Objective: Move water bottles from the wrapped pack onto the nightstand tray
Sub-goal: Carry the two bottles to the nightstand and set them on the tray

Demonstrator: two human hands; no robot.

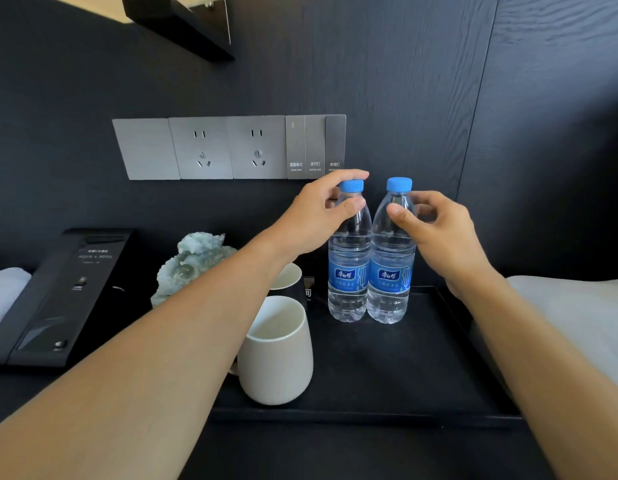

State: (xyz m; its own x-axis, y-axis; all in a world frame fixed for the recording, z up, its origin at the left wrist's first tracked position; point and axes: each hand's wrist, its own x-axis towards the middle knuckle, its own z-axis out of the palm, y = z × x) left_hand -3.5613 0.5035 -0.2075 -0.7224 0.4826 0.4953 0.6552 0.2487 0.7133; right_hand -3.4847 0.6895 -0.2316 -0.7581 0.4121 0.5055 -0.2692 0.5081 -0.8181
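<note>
A dark wood-grain wall panel (404,81) rises behind a black nightstand, carrying a row of brushed grey sockets and switches (229,147). On the nightstand lies a shallow black rectangular tray (397,368) with a low raised rim. Two clear plastic water bottles with blue caps and blue labels stand upright side by side at the tray's far end, touching each other: the left bottle (349,261) and the right bottle (390,265).

The left hand (318,216) grasps the left bottle at its shoulder just below the cap, thumb in front and forefinger arched over behind the cap. The right hand (439,230) pinches the right bottle's shoulder, thumb pressed on the near side and the other fingers curled around the far side.

A white ceramic cup (276,355) without a visible handle stands at the tray's near left part, and a second white cup (288,277) shows behind the left forearm. Left of the tray sit a pale green carved stone ornament (193,258) and a black hotel telephone console (65,296). White bedding (570,317) lies at the right.
</note>
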